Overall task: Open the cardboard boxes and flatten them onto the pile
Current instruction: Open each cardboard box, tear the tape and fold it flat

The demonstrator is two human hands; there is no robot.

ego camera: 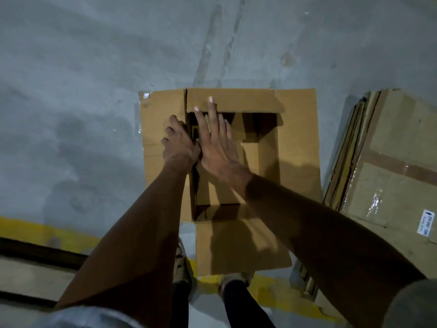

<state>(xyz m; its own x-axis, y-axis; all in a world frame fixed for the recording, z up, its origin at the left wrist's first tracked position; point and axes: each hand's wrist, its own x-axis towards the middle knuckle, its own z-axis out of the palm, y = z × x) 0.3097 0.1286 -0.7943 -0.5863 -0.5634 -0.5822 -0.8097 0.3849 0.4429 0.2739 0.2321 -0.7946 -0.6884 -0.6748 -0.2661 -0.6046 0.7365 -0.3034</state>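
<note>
The open cardboard box (236,162) stands on the grey concrete floor (82,67) just in front of my feet, all four flaps splayed outward. My left hand (179,143) curls over the box's left rim, gripping it, while my right hand (216,138) reaches across the opening with fingers straight, holding nothing. The pile of flattened cartons (387,162) lies just right of the box.

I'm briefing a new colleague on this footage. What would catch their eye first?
The open cardboard box at the centre of the grey floor, its four flaps spread outward. Both hands meet at its left rim: the left hand grips the edge, the right hand reaches in with straight fingers. To the right lies the pile of flattened boxes.
</note>
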